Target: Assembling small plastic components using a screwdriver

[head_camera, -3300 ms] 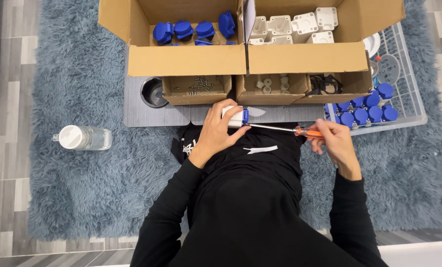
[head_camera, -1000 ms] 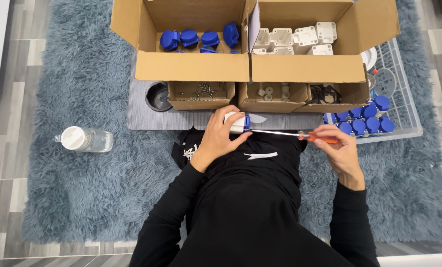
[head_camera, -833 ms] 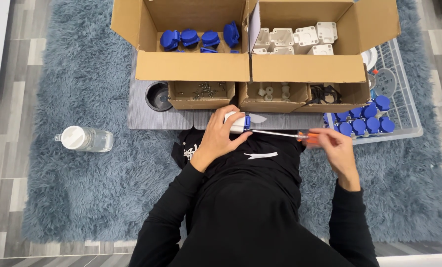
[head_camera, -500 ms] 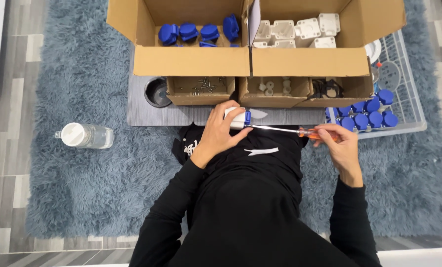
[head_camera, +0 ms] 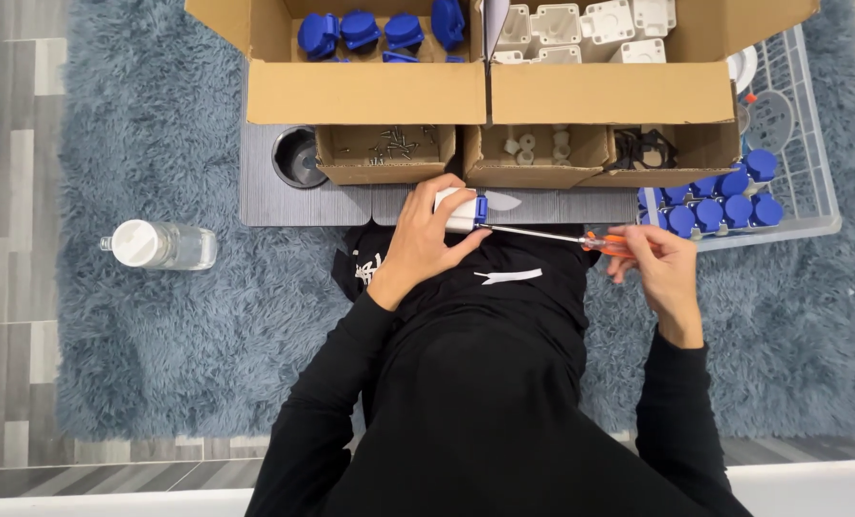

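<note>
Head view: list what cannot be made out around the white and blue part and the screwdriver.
- White and blue part: mostly wrapped by the left hand; its shape is hidden.
- Screwdriver: the tip's contact with the part is too small to tell; the orange handle is largely covered by the right hand.
- Small box of screws: contents too small to count.
- Big cardboard boxes: cut off by the top edge.

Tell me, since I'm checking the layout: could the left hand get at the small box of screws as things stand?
Probably yes. The small box of screws is open-topped and sits just beyond the left hand with nothing between them. But that hand is gripping the white and blue part, so it would have to let go first.
</note>
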